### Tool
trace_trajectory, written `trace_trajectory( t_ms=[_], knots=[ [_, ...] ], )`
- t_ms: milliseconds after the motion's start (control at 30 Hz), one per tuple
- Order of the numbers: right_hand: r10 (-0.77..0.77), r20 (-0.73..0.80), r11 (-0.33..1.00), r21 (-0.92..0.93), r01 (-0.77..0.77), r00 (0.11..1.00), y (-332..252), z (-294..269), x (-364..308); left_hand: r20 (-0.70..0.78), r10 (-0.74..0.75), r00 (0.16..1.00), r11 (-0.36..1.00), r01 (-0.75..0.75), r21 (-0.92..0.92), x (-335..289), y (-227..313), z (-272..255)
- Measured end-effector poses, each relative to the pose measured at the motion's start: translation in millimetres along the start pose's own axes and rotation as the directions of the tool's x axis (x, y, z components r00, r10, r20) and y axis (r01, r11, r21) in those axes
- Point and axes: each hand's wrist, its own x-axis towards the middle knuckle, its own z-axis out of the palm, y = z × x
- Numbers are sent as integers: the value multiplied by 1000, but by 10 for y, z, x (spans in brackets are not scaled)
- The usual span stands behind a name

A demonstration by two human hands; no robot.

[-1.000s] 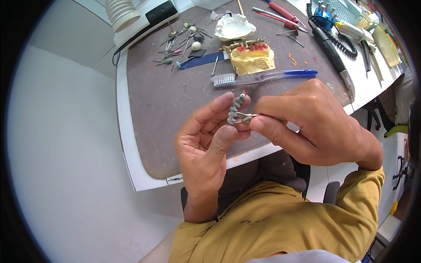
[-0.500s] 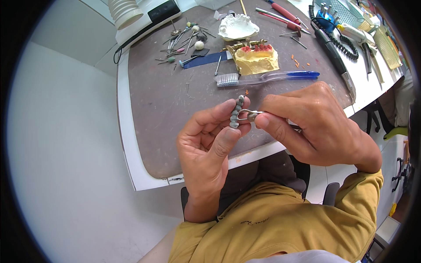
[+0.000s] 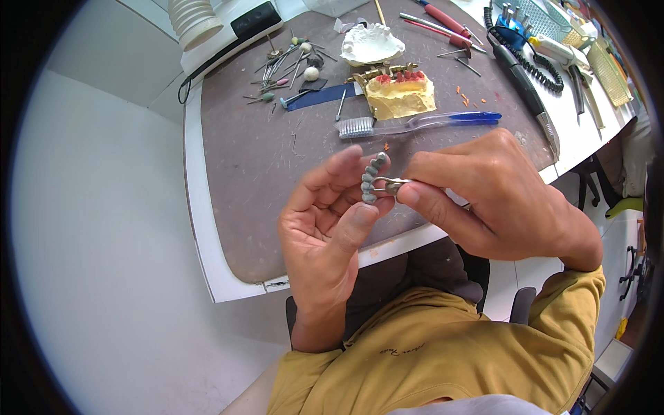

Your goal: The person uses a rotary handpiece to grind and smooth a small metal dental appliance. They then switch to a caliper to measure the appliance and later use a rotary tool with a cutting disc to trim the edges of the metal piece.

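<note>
A grey metal dental bridge (image 3: 369,181), a curved row of tooth shapes, is held upright above the table's near edge. My left hand (image 3: 315,228) grips its lower end between the thumb and the fingers behind it, with the index finger raised off the upper part. From the right, my right hand (image 3: 494,200) pinches a small metal caliper (image 3: 393,186) with two thin curved jaws. Those jaws reach the middle of the bridge; whether both touch it is too small to tell. Most of the caliper is hidden in my right hand.
Beyond my hands lie a toothbrush (image 3: 422,124), a yellow dental model (image 3: 400,95) with red parts and a white plaster model (image 3: 371,45). Several burs (image 3: 287,62) are scattered at the far left. A black handpiece (image 3: 522,86) with a coiled cord lies at the right.
My left index finger has lifted off the upper end of the bridge. The bridge has turned a little, and the caliper has shifted slightly left with my right hand.
</note>
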Motion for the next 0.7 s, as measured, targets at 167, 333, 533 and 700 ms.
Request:
trace_trajectory(
  t_ms=[167,333,533,700],
  knots=[
    [96,109,984,137,-111,989,13,-40,10,47,10,999,1000,-9,-7,19,-12,-52],
    [268,277,813,450,-371,923,-3,-109,63,58,9,998,998,-13,66,29,-30,-71],
    [324,354,704,529,-474,877,47,-82,107,46,31,998,998,-34,60,28,-27,-23],
    [305,347,719,527,-453,887,47,-73,105,44,39,998,998,-41,53,33,-66,-54]
  ],
)
